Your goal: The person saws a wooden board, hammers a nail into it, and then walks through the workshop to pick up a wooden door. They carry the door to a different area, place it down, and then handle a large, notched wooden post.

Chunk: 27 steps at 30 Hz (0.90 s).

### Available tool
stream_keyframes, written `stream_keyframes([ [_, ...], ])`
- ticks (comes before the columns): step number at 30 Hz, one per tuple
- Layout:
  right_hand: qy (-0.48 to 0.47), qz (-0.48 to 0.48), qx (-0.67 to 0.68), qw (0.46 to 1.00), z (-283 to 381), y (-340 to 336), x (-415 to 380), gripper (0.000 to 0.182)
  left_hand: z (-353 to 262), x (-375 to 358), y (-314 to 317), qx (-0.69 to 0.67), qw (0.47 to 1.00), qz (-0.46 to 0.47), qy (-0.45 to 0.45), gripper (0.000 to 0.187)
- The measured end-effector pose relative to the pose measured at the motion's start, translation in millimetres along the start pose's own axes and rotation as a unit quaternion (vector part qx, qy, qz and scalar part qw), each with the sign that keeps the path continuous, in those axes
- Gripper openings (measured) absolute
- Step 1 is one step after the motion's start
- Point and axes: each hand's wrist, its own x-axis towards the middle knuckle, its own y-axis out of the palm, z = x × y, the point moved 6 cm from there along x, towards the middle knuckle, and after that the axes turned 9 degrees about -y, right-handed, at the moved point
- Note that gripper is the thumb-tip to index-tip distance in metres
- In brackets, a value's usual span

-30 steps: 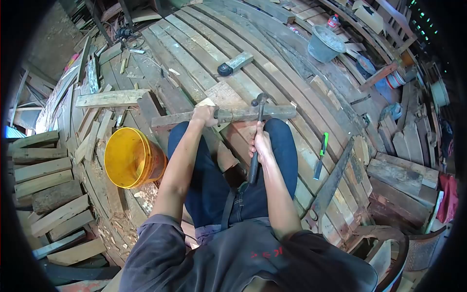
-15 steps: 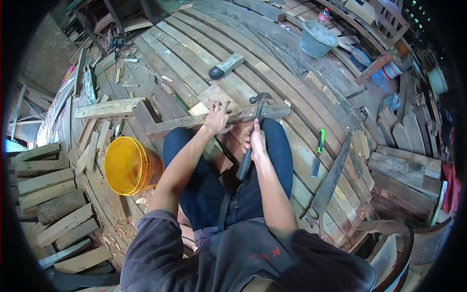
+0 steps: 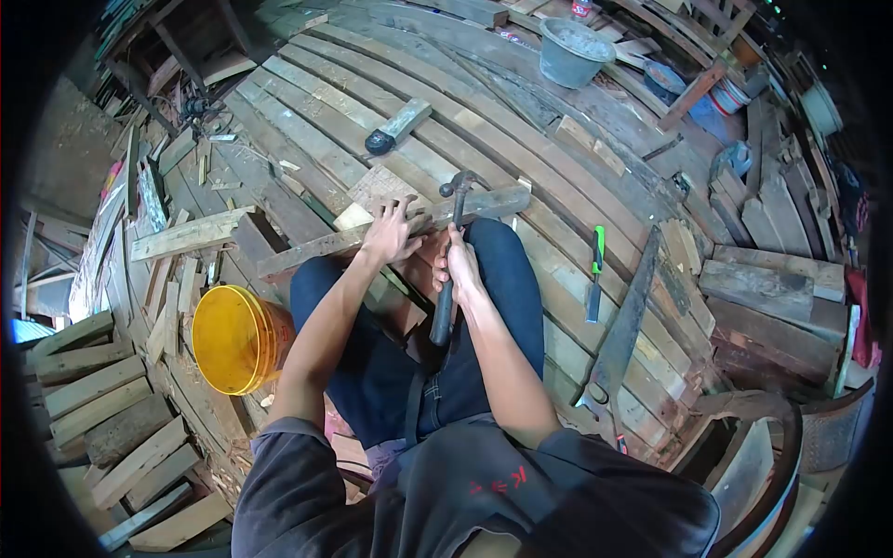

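Here a seated person works over a long wooden batten (image 3: 391, 228) laid across the knees, its long axis running left to right and tilting slightly up toward the far right. The left hand (image 3: 391, 234) lies spread on the batten near its middle, fingers open and pressing down on the wood rather than wrapped round it. The right hand (image 3: 459, 270) is clenched around the handle of a claw hammer (image 3: 448, 251), just right of the left hand and slightly nearer the body. The hammer's long axis runs near to far, almost square to the batten; its head (image 3: 460, 181) sits at the batten's far edge, beyond both hands, and whether it touches the wood cannot be told. A yellow bucket (image 3: 233, 339) stands on the plank floor (image 3: 521, 139) to the left, near the thigh. A green-handled tool (image 3: 595, 270) and a handsaw (image 3: 623, 325) lie to the right, well apart from either hand.
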Motion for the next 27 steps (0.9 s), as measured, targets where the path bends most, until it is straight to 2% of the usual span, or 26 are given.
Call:
stream_keyframes([
  [7, 0.021, -0.012, 0.000, 1.000, -2, 1, 0, 0.049, 2, 0, 3, 0.021, 0.998, 0.034, -0.046, 0.061],
  [10, 0.023, -0.011, -0.013, 1.000, -6, 0, 3, 0.047, 5, -2, 4, 0.052, 0.997, 0.027, -0.039, 0.061],
  [17, 0.070, -0.001, -0.003, 0.998, -11, 0, 7, 0.046, 6, -6, 4, 0.027, 0.998, 0.020, -0.048, 0.060],
  [18, 0.054, -0.002, -0.032, 0.998, -10, 0, 7, 0.046, 7, -6, 6, 0.012, 0.998, 0.039, -0.039, 0.059],
  [19, 0.058, -0.004, -0.033, 0.998, -10, 0, 6, 0.045, 7, -6, 11, 0.065, 0.998, 0.007, -0.018, 0.056],
  [21, 0.055, 0.010, -0.038, 0.998, -7, 3, 2, 0.044, 10, -7, 14, 0.014, 0.999, 0.009, -0.044, 0.053],
  [22, 0.045, 0.026, -0.051, 0.997, -6, 6, 0, 0.043, 5, -7, 16, 0.034, 0.999, 0.015, -0.010, 0.055],
  [23, 0.030, 0.046, -0.064, 0.996, -5, 8, 1, 0.045, 6, -8, 10, 0.053, 0.997, 0.015, -0.052, 0.060],
  [24, 0.030, 0.038, -0.087, 0.995, -3, 9, 0, 0.047, 14, -3, 33, 0.077, 0.997, -0.010, -0.002, 0.062],
  [25, 0.017, 0.038, -0.084, 0.996, 2, 14, -5, 0.041, 9, -7, 17, 0.080, 0.996, -0.019, -0.029, 0.062],
  [27, 0.061, -0.004, -0.049, 0.997, -20, -4, 19, 0.038, 7, -11, 9, 0.067, 0.997, 0.010, -0.036, 0.064],
])
